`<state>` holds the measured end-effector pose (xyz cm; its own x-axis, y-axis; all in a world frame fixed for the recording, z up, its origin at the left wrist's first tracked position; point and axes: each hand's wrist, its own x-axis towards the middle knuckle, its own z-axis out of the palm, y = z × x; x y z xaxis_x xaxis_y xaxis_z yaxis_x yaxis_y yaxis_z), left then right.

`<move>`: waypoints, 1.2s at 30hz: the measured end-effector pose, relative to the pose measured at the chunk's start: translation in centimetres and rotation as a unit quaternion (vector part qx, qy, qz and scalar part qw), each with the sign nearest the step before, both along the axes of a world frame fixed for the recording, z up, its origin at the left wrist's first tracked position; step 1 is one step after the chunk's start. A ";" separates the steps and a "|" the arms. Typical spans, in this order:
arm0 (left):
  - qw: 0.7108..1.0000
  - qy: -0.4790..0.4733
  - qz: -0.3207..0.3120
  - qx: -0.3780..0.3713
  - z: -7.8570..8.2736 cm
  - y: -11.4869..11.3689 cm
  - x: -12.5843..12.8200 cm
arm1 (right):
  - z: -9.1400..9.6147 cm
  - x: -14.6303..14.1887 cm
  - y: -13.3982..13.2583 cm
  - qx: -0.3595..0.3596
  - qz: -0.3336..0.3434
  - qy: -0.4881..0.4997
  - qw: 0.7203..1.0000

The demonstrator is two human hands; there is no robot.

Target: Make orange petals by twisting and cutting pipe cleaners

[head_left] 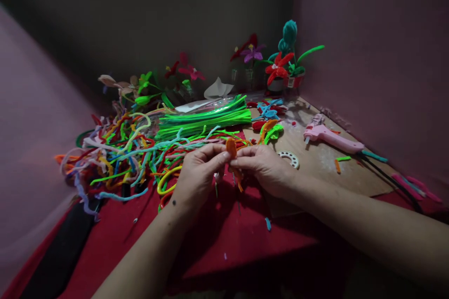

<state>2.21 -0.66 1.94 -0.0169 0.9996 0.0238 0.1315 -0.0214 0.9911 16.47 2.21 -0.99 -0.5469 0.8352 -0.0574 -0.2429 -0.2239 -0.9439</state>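
Note:
Both hands meet above the front of the red-covered table, pinching one small orange pipe cleaner piece (231,147) that looks bent into a petal shape. My left hand (201,170) grips it from the left between thumb and forefinger. From the right, my right hand (263,167) pinches its lower part, with an orange end hanging below the fingers. Just behind the hands lies a loose heap of coloured pipe cleaners (140,149). A bundle of green pipe cleaners (206,119) rests beyond them on clear plastic.
A pink glue gun (333,139) lies on a brown board (351,180) at the right, near a white ring with holes (289,160) and pink-handled scissors (417,187). Pipe cleaner flowers, including a red one (278,69), stand along the back wall. A black strip (58,252) lies at left.

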 end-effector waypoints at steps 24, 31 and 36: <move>0.965 -0.247 0.009 -0.089 -2.2 0.7 0.9 | -0.1 -0.3 -0.3 0.003 -0.020 -0.062 0.998; 0.967 -0.237 0.024 -0.088 -1.6 0.6 1.0 | -0.2 -0.2 -0.2 -0.048 0.021 -0.058 0.997; 0.979 -0.174 0.020 -0.100 -1.5 0.5 0.4 | -0.5 -0.1 -0.3 -0.044 0.028 -0.068 0.996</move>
